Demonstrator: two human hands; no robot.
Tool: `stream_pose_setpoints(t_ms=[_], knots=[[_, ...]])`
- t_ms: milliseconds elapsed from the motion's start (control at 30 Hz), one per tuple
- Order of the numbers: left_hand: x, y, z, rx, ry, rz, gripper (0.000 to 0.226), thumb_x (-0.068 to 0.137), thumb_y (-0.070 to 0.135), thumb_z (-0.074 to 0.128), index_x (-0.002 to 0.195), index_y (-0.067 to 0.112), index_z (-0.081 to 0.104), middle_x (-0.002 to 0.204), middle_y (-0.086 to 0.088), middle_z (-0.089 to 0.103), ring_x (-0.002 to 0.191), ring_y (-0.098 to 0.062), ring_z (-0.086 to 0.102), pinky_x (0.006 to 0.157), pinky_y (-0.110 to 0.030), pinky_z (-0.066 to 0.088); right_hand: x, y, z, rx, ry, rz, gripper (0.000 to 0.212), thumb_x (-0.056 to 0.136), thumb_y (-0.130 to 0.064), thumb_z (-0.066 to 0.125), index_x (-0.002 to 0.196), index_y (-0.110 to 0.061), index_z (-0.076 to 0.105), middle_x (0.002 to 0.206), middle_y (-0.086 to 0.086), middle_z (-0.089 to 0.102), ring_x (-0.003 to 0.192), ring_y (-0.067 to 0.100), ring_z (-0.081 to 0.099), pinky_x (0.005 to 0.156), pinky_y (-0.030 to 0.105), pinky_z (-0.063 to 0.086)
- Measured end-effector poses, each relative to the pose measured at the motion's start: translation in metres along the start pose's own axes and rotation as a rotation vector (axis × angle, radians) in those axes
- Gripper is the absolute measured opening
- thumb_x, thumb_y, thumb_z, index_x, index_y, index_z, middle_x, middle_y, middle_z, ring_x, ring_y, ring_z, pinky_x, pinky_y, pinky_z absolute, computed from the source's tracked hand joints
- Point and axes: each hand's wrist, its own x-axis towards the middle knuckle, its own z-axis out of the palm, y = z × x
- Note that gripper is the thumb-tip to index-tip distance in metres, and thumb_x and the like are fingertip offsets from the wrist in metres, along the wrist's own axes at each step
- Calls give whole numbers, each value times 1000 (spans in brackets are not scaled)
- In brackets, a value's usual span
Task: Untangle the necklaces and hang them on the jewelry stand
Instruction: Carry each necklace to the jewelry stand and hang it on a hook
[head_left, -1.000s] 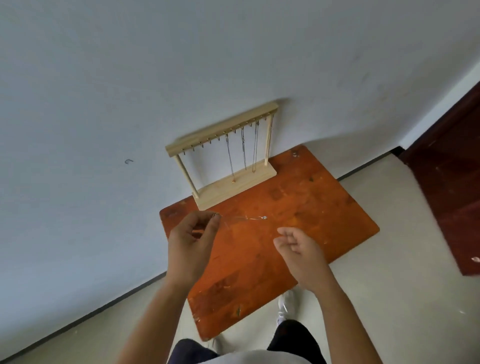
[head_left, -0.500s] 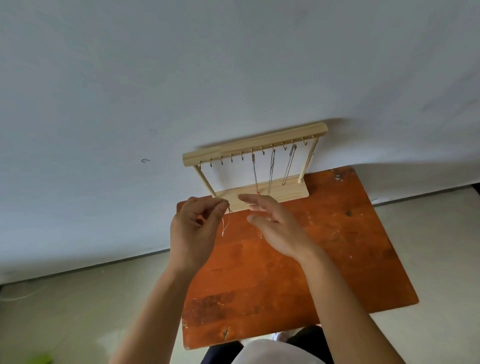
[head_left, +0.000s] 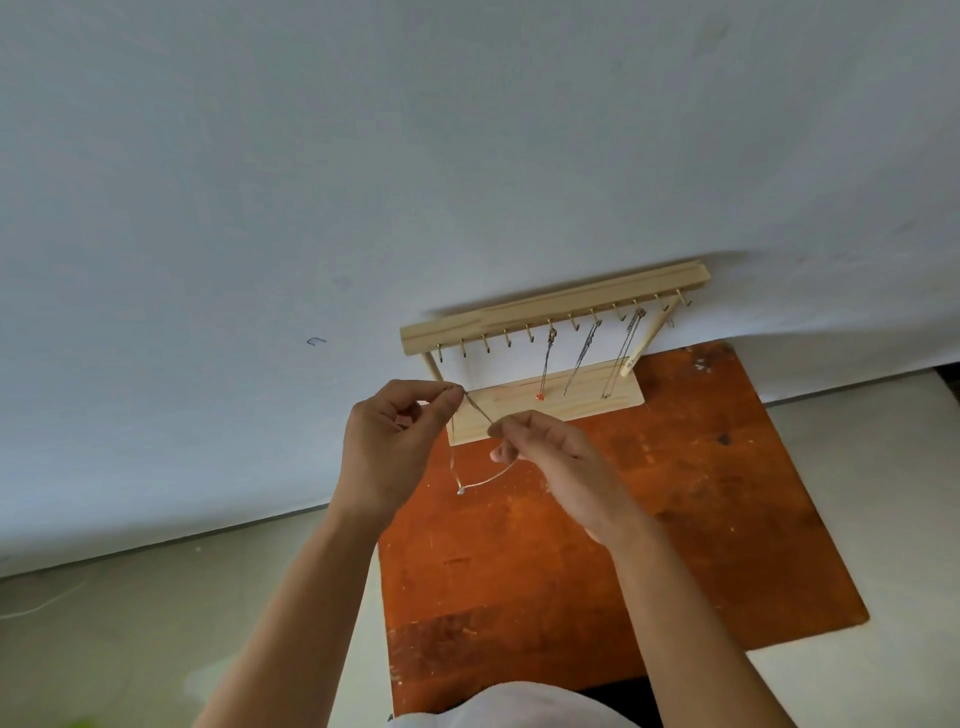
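"One view only, from the head. Where to find the necklace (head_left: 478, 409)?"

"Up in the air, over the back part of the table (head_left: 701, 493), just in front of the jewelry stand (head_left: 550, 307). Pinched at the top between thumb and forefinger of the left hand (head_left: 387, 447); pinched again by the fingertips of the right hand (head_left: 556, 457), close beside. Hanging between them as a loop, with a small pendant (head_left: 460, 490) at the lowest place."

"And how to handle it?"

"Very light, thin and limp, judging by the sag. Slippery maybe, and easy to knot or to break with a hard pull. Better to hold close to the top end, with fingertips only, and to open the loop gently."

"Enough room for moving?"

"Seems so. Several free hooks (head_left: 488, 346) on the left half of the top bar; three other chains (head_left: 546, 364) hung already more to the right, well apart from both hands. Directly behind the stand, the wall (head_left: 260, 182), so no reaching from the back. Better to come from the front and from below, without touching the hung chains or pushing the stand."
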Motion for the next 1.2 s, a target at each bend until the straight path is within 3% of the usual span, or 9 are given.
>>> stream_pose_setpoints(t_ms=[133, 267, 400, 533, 667, 767, 933, 1100, 1200], knots=[[9, 1, 0, 56, -44, 43, 32, 79, 49, 61, 96, 26, 75, 88, 13, 72, 80, -23, 65, 71, -46, 58, 5, 0, 2, 26, 121, -57, 17, 97, -34, 57, 102, -29, 72, 77, -15, 66, 81, 10, 61, 80, 19, 49], [17, 2, 3, 56, -96, 69, 14, 86, 34, 67, 93, 27, 76, 86, 15, 73, 80, -15, 66, 69, -28, 56, 4, 2, -3, 111, 196, -52, 21, 91, -39, 60, 99, -25, 73, 74, -14, 65, 81, 17, 61, 90, 37, 55], [22, 13, 11, 8, -94, 94, 8, 88, 18, 70, 93, 17, 76, 79, 9, 75, 76, -5, 70, 67, -14, 52, 4, 2, -10, 130, 247, -61, 28, 86, -43, 61, 100, -21, 72, 71, -16, 63, 75, 14, 59, 88, 35, 55], [28, 19, 17, 127, -78, 205, 7, 87, 20, 71, 92, 24, 74, 84, 18, 72, 77, 0, 67, 68, -10, 50, 3, 1, -16, 162, 270, -63, 21, 91, -34, 60, 100, -19, 72, 64, -15, 58, 67, 12, 54, 78, 28, 56], [34, 20, 23, 262, 18, 288, 8, 88, 23, 70, 90, 30, 73, 87, 20, 66, 68, -3, 56, 57, -13, 42, 3, 0, -18, 175, 280, -64, 24, 89, -38, 62, 102, -22, 73, 64, -12, 59, 60, 8, 50, 68, 28, 47], [41, 15, 25, 352, 92, 286, 7, 86, 29, 72, 92, 28, 76, 86, 8, 63, 67, -4, 54, 58, -20, 38, 8, 1, -19, 146, 293, -65, 19, 95, -32, 61, 104, -20, 72, 63, -15, 58, 59, 5, 49, 67, 28, 46], [48, 13, 29, 356, 110, 279, 9, 84, 32, 74, 93, 31, 76, 84, 4, 62, 72, -4, 56, 60, -23, 42, 17, 7, -20, 122, 312, -48, 20, 98, -34, 60, 105, -20, 71, 64, -8, 56, 63, 12, 50, 70, 30, 46], [49, 16, 32, 300, 145, 238, 12, 83, 32, 75, 82, 43, 69, 83, 8, 65, 71, -3, 57, 61, -24, 43, 28, 17, -18, 85, 336, -8, 22, 97, -39, 61, 106, -21, 70, 91, -3, 65, 79, 5, 63, 77, 19, 54], [51, 16, 32, 308, 139, 206, 9, 85, 29, 72, 82, 38, 72, 85, 10, 67, 74, -3, 58, 66, -26, 47, 33, 19, -17, 41, 318, -12, 27, 97, -38, 59, 108, -16, 69, 96, -2, 66, 82, -5, 67, 78, 10, 51]])
